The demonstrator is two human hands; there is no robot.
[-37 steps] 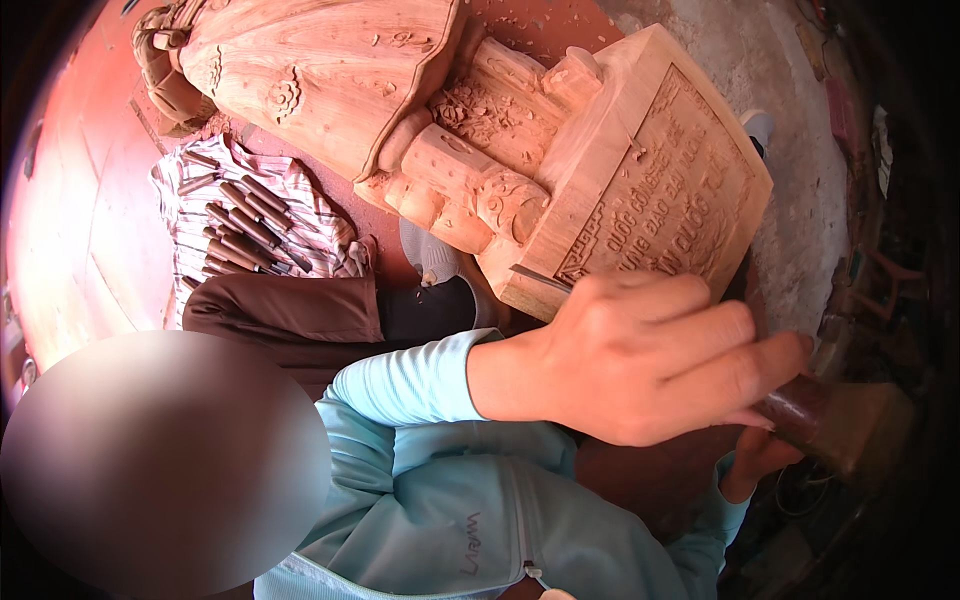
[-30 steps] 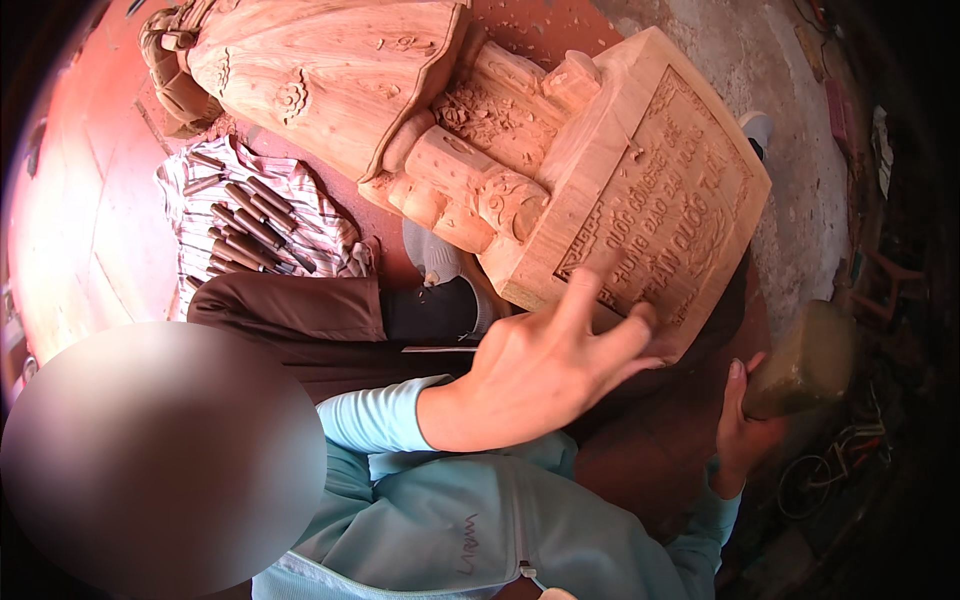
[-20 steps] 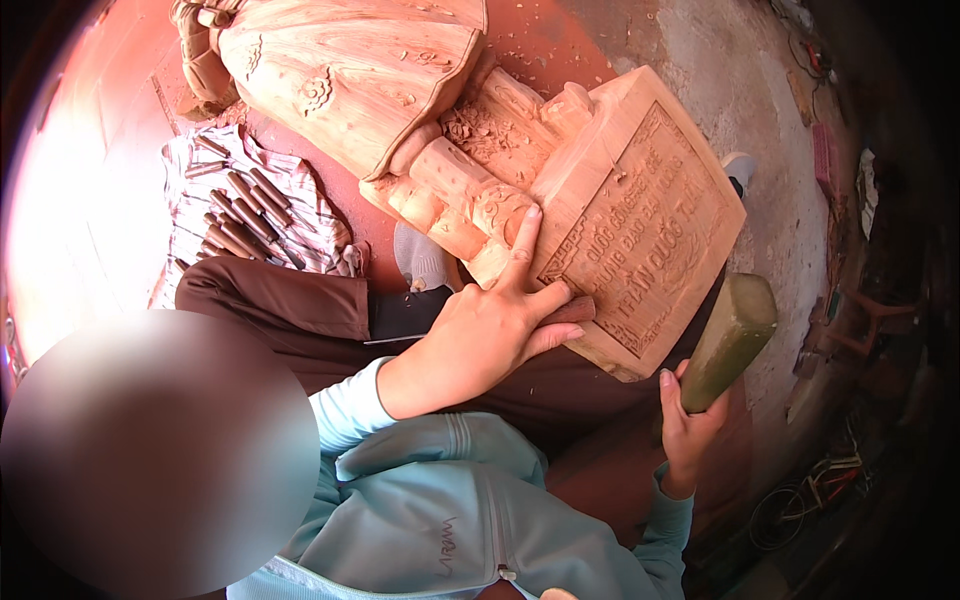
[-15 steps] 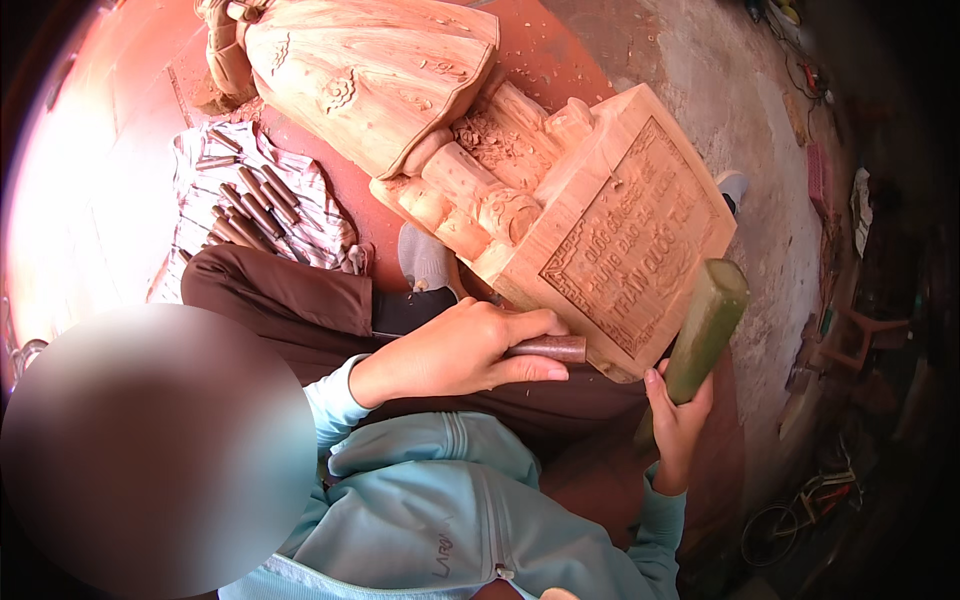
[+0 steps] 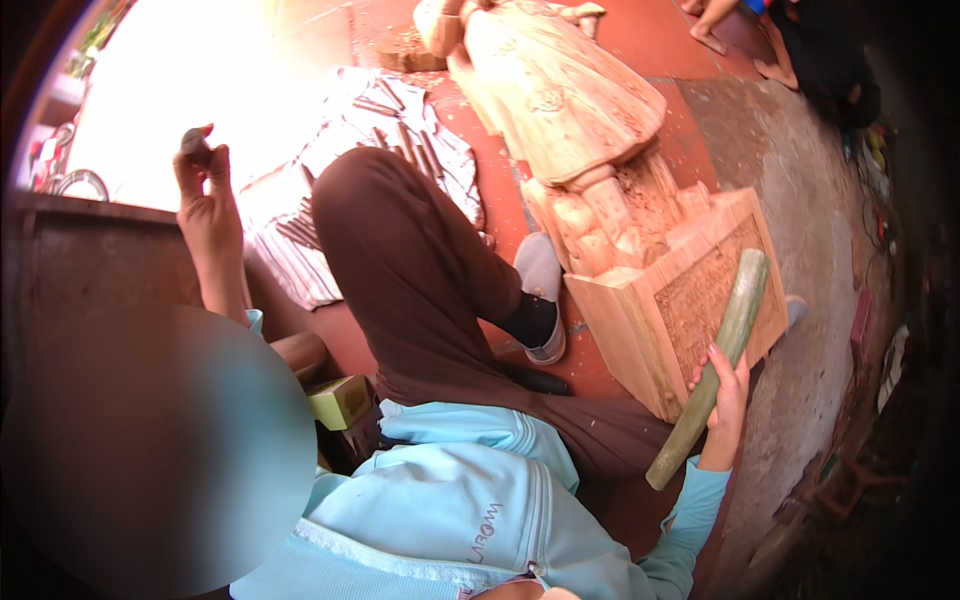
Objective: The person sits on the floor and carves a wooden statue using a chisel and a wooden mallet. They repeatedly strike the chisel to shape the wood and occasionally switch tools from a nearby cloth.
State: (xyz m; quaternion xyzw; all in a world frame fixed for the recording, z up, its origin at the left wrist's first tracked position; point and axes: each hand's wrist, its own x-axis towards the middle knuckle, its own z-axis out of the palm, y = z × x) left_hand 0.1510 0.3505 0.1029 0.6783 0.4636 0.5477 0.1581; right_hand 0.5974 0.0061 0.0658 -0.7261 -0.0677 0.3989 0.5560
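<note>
My left hand (image 5: 212,205) is raised at the far left, fingers closed round a carving chisel (image 5: 196,149). Its brown handle end faces me; the blade is not visible. On the right, a long green wooden mallet (image 5: 738,312) slants upward in my right hand (image 5: 728,388), which is wrapped round its middle. Behind the mallet stands the squared base (image 5: 622,318) of a carved wooden statue (image 5: 570,110), its front panel in relief partly covered by the mallet. The statue lies stretched away from me, with wood chips around its lower part.
Several brown-handled tools (image 5: 428,155) lie on a striped cloth (image 5: 462,180) beyond my bent knee (image 5: 375,185). A green box (image 5: 340,402) sits by my left side. Another person's bare foot (image 5: 708,40) shows at the top right. A bicycle wheel (image 5: 82,186) is far left.
My left hand has swung from beside the statue's base up and out to the far left, with the chisel. My view has turned left, and the mallet now shows along its whole length.
</note>
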